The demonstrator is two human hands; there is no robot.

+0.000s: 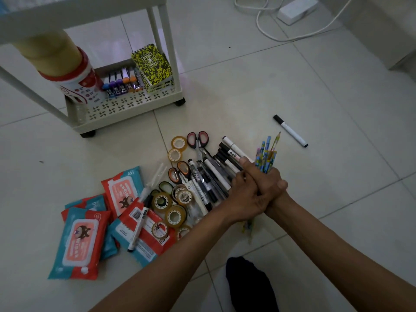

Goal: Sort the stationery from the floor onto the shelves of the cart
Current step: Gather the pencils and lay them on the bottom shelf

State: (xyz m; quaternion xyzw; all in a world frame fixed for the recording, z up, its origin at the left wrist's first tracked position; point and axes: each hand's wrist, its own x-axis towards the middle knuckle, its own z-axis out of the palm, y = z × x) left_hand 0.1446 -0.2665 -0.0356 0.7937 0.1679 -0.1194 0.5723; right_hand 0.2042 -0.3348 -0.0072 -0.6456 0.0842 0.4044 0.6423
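Both hands clasped round a bundle of pencils

The left hand (244, 199) and right hand (272, 185) together grip the patterned pencils (266, 158) (tips up) above the floor (337, 97), beside the pens (216, 174).

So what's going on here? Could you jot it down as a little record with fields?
hands: left hand and right hand together grip a bundle of pencils
floor pile: pens, tape rolls, scissors, wipe packs
apart: one marker lies alone on the tiles
cart bottom shelf: yellow notebooks, staplers
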